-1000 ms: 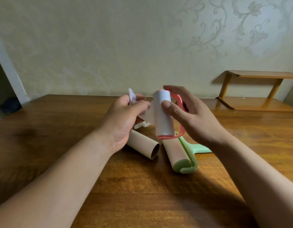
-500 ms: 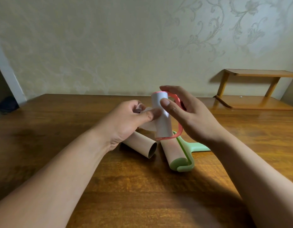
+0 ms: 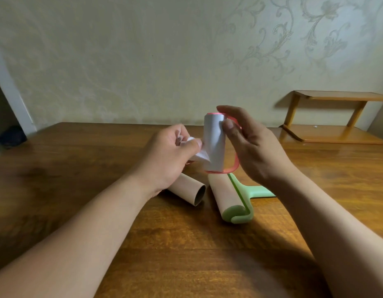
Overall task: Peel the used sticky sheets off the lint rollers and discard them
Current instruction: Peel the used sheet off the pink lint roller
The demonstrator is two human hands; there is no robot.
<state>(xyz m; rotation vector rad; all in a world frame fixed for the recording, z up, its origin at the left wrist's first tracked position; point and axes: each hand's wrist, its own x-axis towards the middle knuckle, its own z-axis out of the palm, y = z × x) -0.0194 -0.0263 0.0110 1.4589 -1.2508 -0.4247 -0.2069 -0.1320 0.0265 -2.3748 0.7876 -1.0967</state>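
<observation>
Above the middle of the wooden table [image 3: 83, 168], the right hand [image 3: 250, 147] grips the pink lint roller [image 3: 214, 143] upright. The left hand [image 3: 169, 155] pinches its crumpled, part-peeled sticky sheet [image 3: 197, 155]. Below them, a bare cardboard tube [image 3: 188, 190] lies just beside the green lint roller [image 3: 229, 194].

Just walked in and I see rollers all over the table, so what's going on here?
A person is stripping used sheets off lint rollers. The right hand holds the pink-framed roller upright above the wooden table, while the left hand pinches a crumpled white sheet that is still attached to the roll. Below lie a bare cardboard tube and a green-handled roller, which also looks down to brown cardboard.
</observation>
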